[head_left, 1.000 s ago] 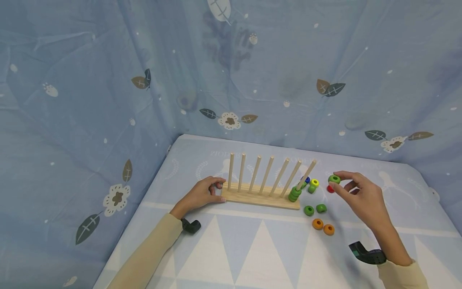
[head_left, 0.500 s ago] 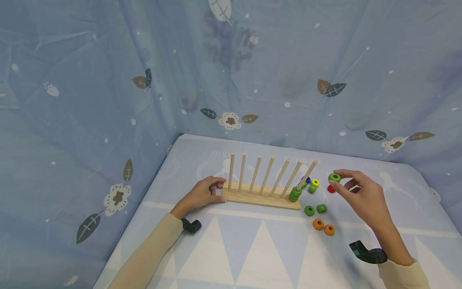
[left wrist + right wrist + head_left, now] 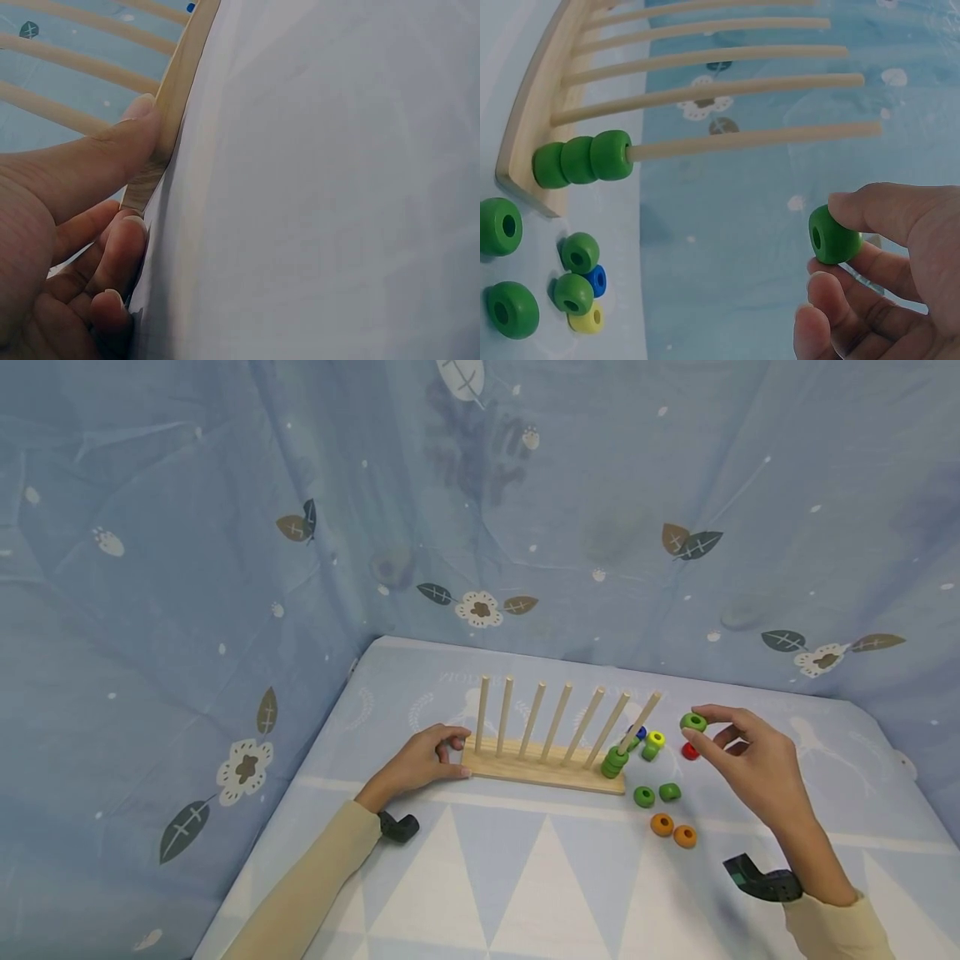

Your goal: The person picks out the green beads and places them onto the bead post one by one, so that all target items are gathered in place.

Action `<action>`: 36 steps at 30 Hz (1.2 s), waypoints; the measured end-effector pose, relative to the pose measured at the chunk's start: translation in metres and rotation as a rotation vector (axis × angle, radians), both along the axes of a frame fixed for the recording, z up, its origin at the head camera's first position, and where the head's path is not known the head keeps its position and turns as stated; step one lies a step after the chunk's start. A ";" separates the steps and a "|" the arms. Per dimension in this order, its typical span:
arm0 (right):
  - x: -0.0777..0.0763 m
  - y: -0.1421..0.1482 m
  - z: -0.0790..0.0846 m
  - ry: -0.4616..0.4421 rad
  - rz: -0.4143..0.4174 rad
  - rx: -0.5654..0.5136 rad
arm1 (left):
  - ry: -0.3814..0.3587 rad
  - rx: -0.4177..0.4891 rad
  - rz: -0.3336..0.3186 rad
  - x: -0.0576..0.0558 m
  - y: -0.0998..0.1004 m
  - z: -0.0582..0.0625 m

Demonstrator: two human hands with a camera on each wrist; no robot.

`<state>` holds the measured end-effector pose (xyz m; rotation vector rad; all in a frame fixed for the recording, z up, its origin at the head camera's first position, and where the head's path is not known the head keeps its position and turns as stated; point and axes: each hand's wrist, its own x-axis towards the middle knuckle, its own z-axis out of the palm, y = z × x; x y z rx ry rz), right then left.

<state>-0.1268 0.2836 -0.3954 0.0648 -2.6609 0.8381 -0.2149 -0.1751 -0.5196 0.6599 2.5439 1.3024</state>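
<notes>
Above the table [image 3: 525,893], my left fingers [image 3: 124,251] pinch the rack's left end [image 3: 486,765], right fingers [image 3: 889,266] a green bead [image 3: 838,238], likely light, best held side-on.

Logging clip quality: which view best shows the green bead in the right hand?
The right wrist view: the held green bead appears large and mostly uncovered. The head view shows it small; the left wrist view, not at all.

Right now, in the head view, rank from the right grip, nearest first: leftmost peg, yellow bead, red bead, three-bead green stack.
1. Red bead: beside the right grip, thumb side.
2. Yellow bead: further left.
3. Three-bead green stack: on the rightmost peg.
4. Leftmost peg: beside the left grip.
</notes>
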 end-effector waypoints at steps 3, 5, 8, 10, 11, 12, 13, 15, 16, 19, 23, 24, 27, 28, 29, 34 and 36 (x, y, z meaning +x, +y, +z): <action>-0.001 -0.001 0.001 0.001 0.001 -0.003 | 0.002 -0.003 0.002 -0.001 0.000 0.000; -0.001 -0.002 0.001 -0.001 0.003 -0.007 | -0.001 -0.002 0.003 0.000 0.000 0.000; -0.001 -0.003 0.002 -0.005 0.005 -0.014 | -0.006 0.000 0.005 0.000 0.000 0.000; -0.001 -0.003 0.003 -0.001 0.006 -0.016 | -0.007 0.004 0.004 0.000 0.000 0.000; -0.001 -0.004 0.004 0.002 0.007 -0.016 | -0.006 0.005 0.003 0.000 0.000 0.000; -0.001 -0.004 0.004 0.007 0.008 -0.017 | -0.004 0.008 0.002 0.000 0.000 -0.001; -0.001 -0.004 0.005 0.011 0.010 -0.017 | -0.002 0.010 0.001 -0.001 0.000 -0.001; -0.001 -0.005 0.006 0.019 0.016 -0.017 | 0.001 0.014 -0.001 -0.001 0.000 -0.001; -0.001 -0.006 0.007 0.023 0.018 -0.016 | 0.000 0.015 -0.001 -0.001 0.000 -0.001; -0.002 -0.007 0.009 0.029 0.023 -0.014 | -0.005 0.015 0.000 -0.001 0.001 -0.001; -0.003 -0.009 0.011 0.040 0.025 -0.017 | -0.008 0.014 -0.003 0.000 0.000 -0.001; -0.004 -0.009 0.011 0.044 0.025 -0.019 | -0.008 0.013 -0.002 0.000 0.000 -0.001; -0.005 -0.010 0.013 0.055 0.030 -0.024 | -0.009 0.011 -0.001 0.000 0.000 0.000; -0.006 -0.011 0.014 0.058 0.029 -0.028 | -0.010 0.009 0.001 0.000 0.000 0.000; -0.006 -0.011 0.015 0.061 0.029 -0.029 | -0.012 0.009 0.002 0.000 0.000 0.000; -0.007 -0.013 0.017 0.073 0.037 -0.035 | -0.016 0.005 0.004 0.000 0.001 0.000; -0.007 -0.014 0.018 0.076 0.041 -0.035 | -0.015 0.007 0.003 0.000 0.000 0.000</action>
